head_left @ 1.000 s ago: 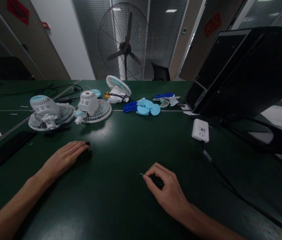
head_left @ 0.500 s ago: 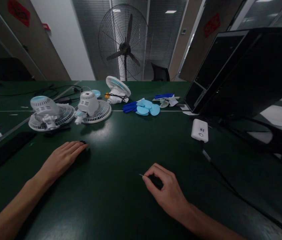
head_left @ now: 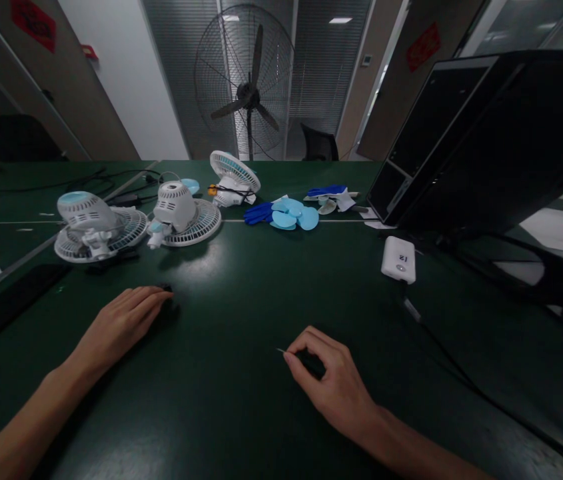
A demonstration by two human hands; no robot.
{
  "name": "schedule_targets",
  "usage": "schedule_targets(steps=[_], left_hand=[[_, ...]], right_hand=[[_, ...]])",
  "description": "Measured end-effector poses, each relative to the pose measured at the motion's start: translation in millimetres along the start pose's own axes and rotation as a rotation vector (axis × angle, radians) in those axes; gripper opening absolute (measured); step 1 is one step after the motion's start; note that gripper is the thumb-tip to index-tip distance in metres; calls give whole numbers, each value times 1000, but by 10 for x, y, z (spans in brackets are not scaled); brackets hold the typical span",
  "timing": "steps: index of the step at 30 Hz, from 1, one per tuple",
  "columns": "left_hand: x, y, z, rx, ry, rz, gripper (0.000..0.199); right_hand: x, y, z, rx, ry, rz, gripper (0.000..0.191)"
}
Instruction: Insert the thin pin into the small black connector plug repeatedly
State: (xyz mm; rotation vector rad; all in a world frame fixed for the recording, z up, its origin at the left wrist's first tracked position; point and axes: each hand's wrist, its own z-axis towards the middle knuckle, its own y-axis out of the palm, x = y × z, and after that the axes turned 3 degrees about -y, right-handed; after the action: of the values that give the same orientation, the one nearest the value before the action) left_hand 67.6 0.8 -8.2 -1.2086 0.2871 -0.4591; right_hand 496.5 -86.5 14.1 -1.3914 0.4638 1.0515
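Observation:
My right hand (head_left: 334,380) is closed in a pinch over the dark green table (head_left: 221,393). A thin, short needle-like piece (head_left: 280,350) sticks out to the left from between its thumb and index finger. On the left, my left hand (head_left: 128,317) has its fingers drawn together around a small black object (head_left: 166,287), mostly hidden by the fingertips. Beyond that hand lie two small white fans, a left fan (head_left: 88,217) and a right fan (head_left: 176,207), each on its grille.
Farther back stand a third white fan (head_left: 234,180), blue gloves (head_left: 258,213) and light-blue fan blades (head_left: 294,215). A white numbered device (head_left: 398,260) with a black cable lies right, before a large black computer case (head_left: 471,140). A black keyboard (head_left: 16,300) is at left.
My left hand has shifted slightly, its fingers now more bunched and raised at the black object. My right hand stays where it was. The whole view has tilted a little.

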Motion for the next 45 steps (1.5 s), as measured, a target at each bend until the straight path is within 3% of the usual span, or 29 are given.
schedule_targets(steps=[12,18,22,25,28,32,45], left_hand=[[28,62,-57,-12,42,106,42],[53,32,-63,-5,43,47,38],[114,-10,-20,115,-85,-102,34],[148,-73,28,234,-259,-178,38],[117,-113,45,268,-458,-254,47],[26,-101,15,238,-622,-398,55],[29,-117,82,23,-737,-505,74]], right_hand=[[5,10,16,1,4,12,13],[14,5,20,-7,4,6,13],[15,8,14,-13,0,6,12],[19,10,7,-16,-1,2,13],[19,5,5,-10,-4,-12,14],[8,-13,6,-20,-3,-10,15],[16,19,2,-13,2,-23,13]])
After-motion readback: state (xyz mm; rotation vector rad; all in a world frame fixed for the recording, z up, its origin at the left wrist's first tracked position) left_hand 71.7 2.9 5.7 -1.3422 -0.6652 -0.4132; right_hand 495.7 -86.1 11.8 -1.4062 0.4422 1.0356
